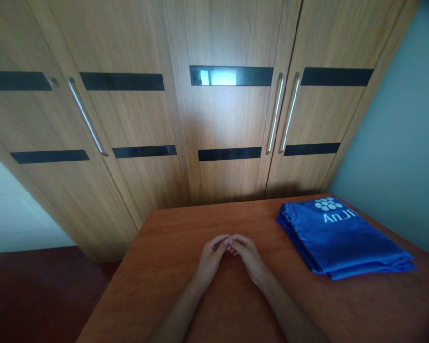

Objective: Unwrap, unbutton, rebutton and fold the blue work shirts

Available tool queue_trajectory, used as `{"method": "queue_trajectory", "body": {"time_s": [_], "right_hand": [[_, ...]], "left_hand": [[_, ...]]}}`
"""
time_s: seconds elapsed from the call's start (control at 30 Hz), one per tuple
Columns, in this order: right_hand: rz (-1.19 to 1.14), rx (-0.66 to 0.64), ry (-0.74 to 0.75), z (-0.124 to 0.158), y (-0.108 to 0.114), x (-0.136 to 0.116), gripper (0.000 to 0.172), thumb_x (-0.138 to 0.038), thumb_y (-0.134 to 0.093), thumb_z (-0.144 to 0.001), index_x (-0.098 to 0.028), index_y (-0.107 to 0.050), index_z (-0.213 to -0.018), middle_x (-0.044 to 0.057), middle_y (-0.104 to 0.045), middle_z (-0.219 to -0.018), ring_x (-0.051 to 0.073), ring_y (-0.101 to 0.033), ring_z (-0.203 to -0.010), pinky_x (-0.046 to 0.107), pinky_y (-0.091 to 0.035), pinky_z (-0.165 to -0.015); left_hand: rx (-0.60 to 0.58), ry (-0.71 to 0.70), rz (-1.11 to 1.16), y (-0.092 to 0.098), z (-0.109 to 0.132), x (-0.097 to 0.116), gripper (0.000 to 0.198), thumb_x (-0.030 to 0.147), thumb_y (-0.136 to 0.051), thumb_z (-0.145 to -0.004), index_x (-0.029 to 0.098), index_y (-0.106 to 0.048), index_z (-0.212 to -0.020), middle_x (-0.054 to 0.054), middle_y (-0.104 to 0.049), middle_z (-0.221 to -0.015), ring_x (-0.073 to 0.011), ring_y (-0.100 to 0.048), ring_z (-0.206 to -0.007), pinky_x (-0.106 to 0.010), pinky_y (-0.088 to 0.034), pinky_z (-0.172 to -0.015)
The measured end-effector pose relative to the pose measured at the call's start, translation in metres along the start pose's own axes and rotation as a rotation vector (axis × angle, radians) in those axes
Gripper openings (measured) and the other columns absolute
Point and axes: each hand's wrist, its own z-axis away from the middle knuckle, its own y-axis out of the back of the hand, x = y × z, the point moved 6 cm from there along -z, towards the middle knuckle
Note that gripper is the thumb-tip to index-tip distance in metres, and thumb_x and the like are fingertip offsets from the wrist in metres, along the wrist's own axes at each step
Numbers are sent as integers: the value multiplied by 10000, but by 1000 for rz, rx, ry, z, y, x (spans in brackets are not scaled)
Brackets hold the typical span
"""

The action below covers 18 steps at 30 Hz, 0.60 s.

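Observation:
My left hand (212,253) and my right hand (248,253) rest over the wooden table (175,238), their fingertips meeting in the middle. The fingers of both are curled in and pressed together, touching those of the other hand. I see no object between them. To the right of my right hand, apart from it, lies a folded blue cloth (350,245) in several layers. White dots and lettering are printed on its far part.
Behind the table stands a wooden wardrobe (221,181) with dark strips and long metal handles (275,114). A pale blue wall (396,157) borders the right side. Dark red floor (50,290) shows beyond the table's left edge.

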Motion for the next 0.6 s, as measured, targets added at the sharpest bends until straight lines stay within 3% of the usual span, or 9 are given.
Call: {"method": "queue_trajectory", "body": {"time_s": [0.33, 0.6], "right_hand": [[-36, -37, 2, 3, 0, -4, 149, -351, -668, -722, -202, -661, -723, 2, -633, -724, 145, -540, -687, 244, -390, -624], [14, -4, 26, 2, -2, -4, 151, -360, -668, -721, -209, -671, -739, 0, -624, -714, 150, -538, -676, 248, -394, -599]], "left_hand": [[-59, -24, -59, -3, -1, 2, 318, 416, -615, -805, 193, -702, -1014, -83, -712, -1069, -238, -633, -1007, -354, -464, -929], [-31, -25, -39, -1, -1, 2, 329, 436, -592, -824, 193, -702, -1017, -77, -716, -1052, -237, -634, -1001, -351, -463, -927]]}}
